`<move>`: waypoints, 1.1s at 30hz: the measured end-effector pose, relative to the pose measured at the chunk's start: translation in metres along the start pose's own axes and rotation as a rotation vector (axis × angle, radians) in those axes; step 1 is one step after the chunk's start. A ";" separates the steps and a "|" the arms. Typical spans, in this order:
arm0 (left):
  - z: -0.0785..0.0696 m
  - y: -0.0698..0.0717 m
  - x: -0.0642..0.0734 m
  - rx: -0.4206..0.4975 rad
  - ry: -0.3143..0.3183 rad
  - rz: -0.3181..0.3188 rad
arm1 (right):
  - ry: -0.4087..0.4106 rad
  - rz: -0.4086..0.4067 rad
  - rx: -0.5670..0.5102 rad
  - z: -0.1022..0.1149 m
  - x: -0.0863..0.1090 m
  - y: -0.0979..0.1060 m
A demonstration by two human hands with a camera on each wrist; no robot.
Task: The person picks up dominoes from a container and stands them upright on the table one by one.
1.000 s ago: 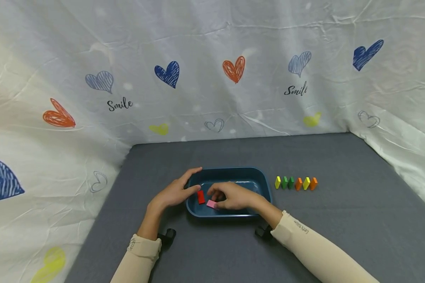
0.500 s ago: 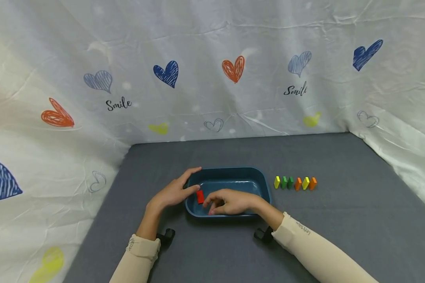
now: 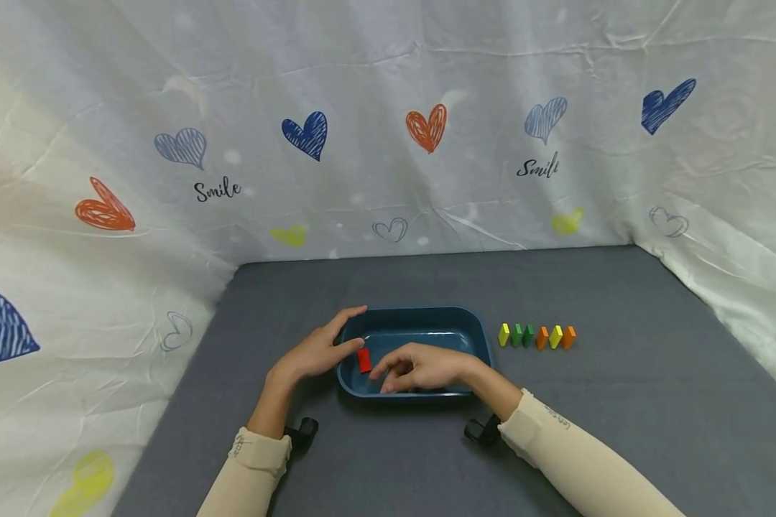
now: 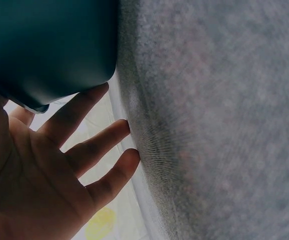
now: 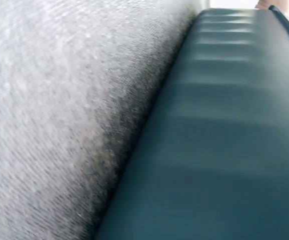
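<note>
A dark blue-green tray [image 3: 427, 316] stands on the grey cloth. My left hand [image 3: 317, 352] holds its left end, thumb over the rim and the other fingers outside; in the left wrist view, the left hand's fingers [image 4: 92, 162] are spread beside and under the tray wall. Inside, a red domino [image 3: 364, 360] stands near the left wall, just right of my left thumb. My right hand [image 3: 427, 366] is low in the tray near its front wall, thumb and fingers bent together at a pink domino that they now hide. In the right wrist view, the tray's outer wall [image 5: 209, 135] blocks the fingers.
Right of the tray, several upright dominoes stand in a row: yellow [image 3: 504, 334], green [image 3: 522, 334] and orange [image 3: 542, 337] ones among them. A white curtain [image 3: 362, 187] with printed hearts hangs behind the grey tablecloth [image 3: 394, 467].
My right hand has moved slightly down and left within the tray, and the pink domino has gone out of sight behind its fingers. My left hand and the red domino have stayed put.
</note>
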State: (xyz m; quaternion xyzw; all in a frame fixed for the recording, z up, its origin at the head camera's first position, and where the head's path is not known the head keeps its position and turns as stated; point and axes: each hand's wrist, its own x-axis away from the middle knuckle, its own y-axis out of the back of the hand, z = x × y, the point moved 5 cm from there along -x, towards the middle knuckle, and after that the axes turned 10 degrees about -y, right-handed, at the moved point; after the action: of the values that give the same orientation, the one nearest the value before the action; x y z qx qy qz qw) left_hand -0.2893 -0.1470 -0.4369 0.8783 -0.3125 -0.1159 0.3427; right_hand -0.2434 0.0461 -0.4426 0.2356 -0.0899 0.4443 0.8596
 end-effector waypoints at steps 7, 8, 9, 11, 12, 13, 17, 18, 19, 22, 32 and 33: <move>0.001 -0.001 0.000 -0.007 0.004 -0.001 | -0.037 0.012 -0.070 -0.004 -0.002 -0.004; 0.001 -0.001 0.000 -0.009 0.004 -0.001 | -0.042 0.015 -0.082 -0.004 -0.002 -0.004; 0.001 -0.001 0.000 -0.008 0.004 -0.001 | -0.044 0.017 -0.091 -0.004 -0.002 -0.004; 0.001 0.000 0.000 -0.005 0.005 -0.001 | -0.039 0.021 -0.105 -0.004 -0.002 -0.004; 0.001 0.000 0.000 -0.003 0.004 -0.003 | -0.036 0.021 -0.107 -0.004 -0.002 -0.003; 0.001 0.000 0.000 -0.004 0.003 -0.006 | -0.034 0.023 -0.114 -0.004 -0.002 -0.003; 0.002 -0.001 -0.001 0.000 0.006 -0.008 | -0.035 0.022 -0.150 -0.006 -0.002 -0.001; 0.002 -0.001 -0.001 0.001 0.006 -0.009 | -0.039 0.022 -0.159 -0.006 -0.002 -0.001; 0.002 -0.001 -0.001 0.000 0.006 -0.007 | -0.041 0.022 -0.174 -0.007 -0.001 0.000; 0.002 -0.001 -0.002 -0.002 0.011 -0.005 | -0.046 0.034 -0.223 -0.007 0.001 0.002; 0.002 -0.001 -0.003 -0.010 0.023 -0.007 | -0.027 0.091 -0.299 -0.007 0.023 0.015; 0.002 -0.001 -0.003 -0.011 0.021 -0.007 | -0.015 0.082 -0.286 -0.008 0.027 0.018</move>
State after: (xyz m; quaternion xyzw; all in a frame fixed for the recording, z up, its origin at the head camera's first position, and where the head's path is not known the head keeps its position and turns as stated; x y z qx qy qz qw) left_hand -0.2917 -0.1454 -0.4389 0.8787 -0.3052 -0.1093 0.3504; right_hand -0.2425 0.0786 -0.4339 0.1101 -0.1684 0.4597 0.8650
